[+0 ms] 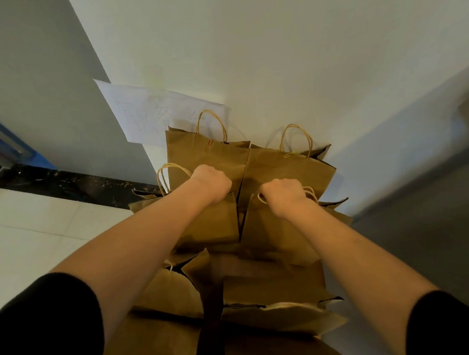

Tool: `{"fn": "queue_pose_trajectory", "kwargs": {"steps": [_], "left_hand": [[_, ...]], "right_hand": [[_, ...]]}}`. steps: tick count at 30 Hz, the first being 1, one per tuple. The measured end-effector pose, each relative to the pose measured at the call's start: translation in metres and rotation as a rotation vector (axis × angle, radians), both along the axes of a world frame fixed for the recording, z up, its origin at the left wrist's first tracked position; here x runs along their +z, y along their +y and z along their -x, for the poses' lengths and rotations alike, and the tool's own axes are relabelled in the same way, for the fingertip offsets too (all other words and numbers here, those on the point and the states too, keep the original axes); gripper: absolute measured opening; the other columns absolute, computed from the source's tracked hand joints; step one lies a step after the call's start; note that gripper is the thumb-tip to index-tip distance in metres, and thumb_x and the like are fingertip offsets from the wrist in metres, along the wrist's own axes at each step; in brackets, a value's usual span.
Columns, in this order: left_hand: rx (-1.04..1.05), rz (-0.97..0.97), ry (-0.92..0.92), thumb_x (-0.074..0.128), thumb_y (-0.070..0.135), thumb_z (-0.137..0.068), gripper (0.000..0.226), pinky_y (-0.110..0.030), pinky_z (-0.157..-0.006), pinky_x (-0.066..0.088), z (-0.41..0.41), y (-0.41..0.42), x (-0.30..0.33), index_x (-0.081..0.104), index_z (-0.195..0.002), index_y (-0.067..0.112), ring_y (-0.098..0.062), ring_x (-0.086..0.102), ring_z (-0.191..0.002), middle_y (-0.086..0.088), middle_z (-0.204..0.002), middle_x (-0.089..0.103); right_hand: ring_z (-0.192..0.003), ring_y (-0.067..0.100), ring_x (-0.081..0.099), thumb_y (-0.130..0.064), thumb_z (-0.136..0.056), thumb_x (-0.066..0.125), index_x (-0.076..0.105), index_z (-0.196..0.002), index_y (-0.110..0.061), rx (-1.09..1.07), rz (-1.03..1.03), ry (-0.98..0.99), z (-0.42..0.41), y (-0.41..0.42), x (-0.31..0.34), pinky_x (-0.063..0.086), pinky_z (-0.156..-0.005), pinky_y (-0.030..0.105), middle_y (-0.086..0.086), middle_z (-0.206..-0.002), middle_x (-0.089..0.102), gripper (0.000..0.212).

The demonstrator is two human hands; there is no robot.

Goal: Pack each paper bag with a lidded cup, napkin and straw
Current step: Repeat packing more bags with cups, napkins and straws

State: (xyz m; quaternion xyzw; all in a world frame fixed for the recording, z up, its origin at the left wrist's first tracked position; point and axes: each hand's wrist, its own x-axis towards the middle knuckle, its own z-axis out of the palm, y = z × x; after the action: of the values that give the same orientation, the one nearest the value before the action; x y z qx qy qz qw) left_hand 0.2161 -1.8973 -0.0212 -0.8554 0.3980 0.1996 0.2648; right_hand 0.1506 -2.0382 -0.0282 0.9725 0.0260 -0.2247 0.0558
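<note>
Several brown paper bags with twisted paper handles stand in rows against a white wall. My left hand [211, 182] is curled round the top of one bag [209, 225] on the left of the second row. Beside it, my right hand [284, 197] grips the twisted handle of the neighbouring bag [275, 238]. Two more bags [207, 157] [287, 166] stand behind them, touching the wall, handles up. Closer to me lie further bags [273, 284], some folded over. No cup, napkin or straw is visible; the bags' insides are hidden.
A white sheet of paper [152, 113] with faint writing is stuck on the wall behind the bags. A dark stone skirting strip [71, 184] runs along the left, above pale floor tiles [25, 231]. A grey surface [423, 234] lies to the right.
</note>
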Motion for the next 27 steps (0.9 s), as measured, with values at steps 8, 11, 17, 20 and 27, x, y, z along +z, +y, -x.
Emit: {"fn": "queue_pose_trajectory", "kwargs": {"steps": [8, 11, 17, 20, 27], "left_hand": [[0.002, -0.030, -0.099, 0.044, -0.001, -0.094, 0.020, -0.024, -0.049, 0.029, -0.028, -0.030, -0.001, 0.055, -0.084, 0.012, -0.018, 0.052, -0.071, 0.002, -0.067, 0.044], [-0.044, -0.096, -0.081, 0.045, 0.002, -0.095, 0.018, -0.027, -0.063, 0.039, -0.030, -0.035, 0.001, 0.061, -0.095, 0.010, -0.019, 0.056, -0.082, 0.001, -0.076, 0.049], [-0.121, -0.146, -0.095, 0.047, 0.004, -0.095, 0.017, -0.026, -0.069, 0.040, -0.035, -0.038, 0.006, 0.062, -0.102, 0.009, -0.018, 0.059, -0.093, -0.001, -0.093, 0.057], [-0.110, -0.145, -0.090, 0.049, 0.005, -0.094, 0.015, -0.028, -0.071, 0.044, -0.036, -0.030, 0.000, 0.062, -0.101, 0.009, -0.019, 0.061, -0.096, -0.002, -0.101, 0.062], [0.021, -0.010, -0.066, 0.052, 0.004, -0.093, 0.010, -0.029, -0.069, 0.040, -0.023, -0.014, -0.005, 0.052, -0.084, 0.009, -0.016, 0.050, -0.076, -0.001, -0.072, 0.048]], "right_hand": [[-0.096, 0.029, 0.060, -0.001, -0.090, 0.048, 0.057, -0.103, -0.011, -0.110, 0.002, -0.050, -0.024, -0.008, -0.006, 0.040, -0.070, 0.034, 0.009, -0.105, 0.063, 0.019], [-0.099, 0.029, 0.060, -0.001, -0.091, 0.048, 0.058, -0.106, -0.011, -0.114, -0.015, -0.050, -0.027, -0.006, -0.007, 0.039, -0.071, 0.034, 0.009, -0.106, 0.063, 0.021], [-0.100, 0.028, 0.059, -0.001, -0.091, 0.048, 0.056, -0.111, -0.011, -0.109, -0.029, -0.103, -0.032, -0.001, -0.008, 0.040, -0.072, 0.034, 0.009, -0.108, 0.062, 0.023], [-0.098, 0.028, 0.060, -0.001, -0.091, 0.048, 0.056, -0.111, -0.011, -0.113, -0.038, -0.106, -0.030, 0.002, -0.011, 0.042, -0.072, 0.034, 0.009, -0.107, 0.063, 0.024], [-0.095, 0.027, 0.059, -0.016, -0.090, 0.056, 0.047, -0.117, -0.011, -0.119, -0.040, -0.133, -0.026, 0.004, -0.002, 0.038, -0.066, 0.033, 0.007, -0.106, 0.062, 0.029]]}}
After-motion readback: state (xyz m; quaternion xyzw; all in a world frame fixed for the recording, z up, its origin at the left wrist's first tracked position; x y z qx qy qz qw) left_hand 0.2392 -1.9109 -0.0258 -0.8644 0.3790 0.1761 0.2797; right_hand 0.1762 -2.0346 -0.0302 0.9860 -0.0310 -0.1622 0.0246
